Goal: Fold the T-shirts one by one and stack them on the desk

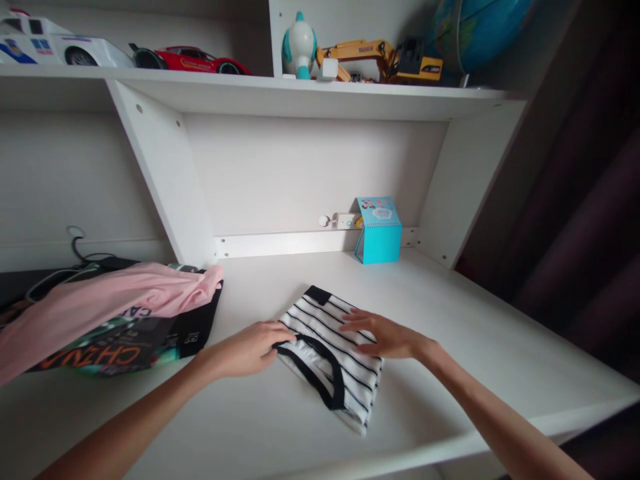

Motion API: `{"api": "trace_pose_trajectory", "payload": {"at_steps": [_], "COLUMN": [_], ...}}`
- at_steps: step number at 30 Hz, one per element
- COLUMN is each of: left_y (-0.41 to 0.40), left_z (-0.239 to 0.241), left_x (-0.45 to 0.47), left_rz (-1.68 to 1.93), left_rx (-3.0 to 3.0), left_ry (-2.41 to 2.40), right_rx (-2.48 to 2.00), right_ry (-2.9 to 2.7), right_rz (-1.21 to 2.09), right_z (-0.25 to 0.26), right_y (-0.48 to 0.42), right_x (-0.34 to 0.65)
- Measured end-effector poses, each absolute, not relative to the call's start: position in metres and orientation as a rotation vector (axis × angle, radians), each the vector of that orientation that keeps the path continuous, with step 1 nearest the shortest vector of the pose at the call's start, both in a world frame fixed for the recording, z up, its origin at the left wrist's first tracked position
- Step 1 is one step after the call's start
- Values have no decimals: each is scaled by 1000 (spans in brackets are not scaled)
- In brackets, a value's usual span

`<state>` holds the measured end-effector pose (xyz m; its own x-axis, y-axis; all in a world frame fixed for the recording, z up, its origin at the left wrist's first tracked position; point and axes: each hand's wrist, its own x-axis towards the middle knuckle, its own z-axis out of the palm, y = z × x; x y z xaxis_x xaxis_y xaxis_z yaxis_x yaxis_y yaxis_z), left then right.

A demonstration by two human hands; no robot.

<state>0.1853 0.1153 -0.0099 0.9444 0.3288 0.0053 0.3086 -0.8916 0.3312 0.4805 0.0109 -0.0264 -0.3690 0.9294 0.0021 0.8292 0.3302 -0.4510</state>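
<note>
A white shirt with black stripes (320,323) lies folded on the white desk, its black-trimmed neckline (338,383) towards me. A black patch shows at its far end. My left hand (255,348) is closed at the shirt's left edge, by the neckline trim, fingers over the cloth and thumb beneath them. Across the right side of the shirt, my right hand (381,335) rests with its fingers apart, touching the striped cloth and gripping nothing.
Several garments, a pink one (125,287) on top and a dark printed one (115,347) below, lie at left. A blue desk calendar (383,241) stands at the back near a socket (346,221). Toys and a globe (483,33) fill the shelf above.
</note>
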Motion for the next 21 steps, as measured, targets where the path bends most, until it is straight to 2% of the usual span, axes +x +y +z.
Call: {"api": "trace_pose_trajectory", "payload": {"at_steps": [2,4,9,11,16,21], "left_y": [109,109,129,137,119,48], "left_z": [-13,-24,-59,-61,-31,-35], "left_x": [180,169,144,148,199,223], "left_rz": [96,126,251,314,324,217], "left_rx": [2776,2788,2777,2785,2806,2788], "left_ry": [487,561,860,902,829,760], "right_rx": [-1640,-1723,-2022,-2119,-2017,-1904], "right_ry": [-2358,-2287,-2044,-1987,-2038,-2148], "right_rz": [614,487,-254,-422,-335,34], "right_z": [-41,-57,-84,-82,-66,-71], "right_y": [18,14,-24,-36,-17,51], "right_x": [487,486,447,425,416,468]}}
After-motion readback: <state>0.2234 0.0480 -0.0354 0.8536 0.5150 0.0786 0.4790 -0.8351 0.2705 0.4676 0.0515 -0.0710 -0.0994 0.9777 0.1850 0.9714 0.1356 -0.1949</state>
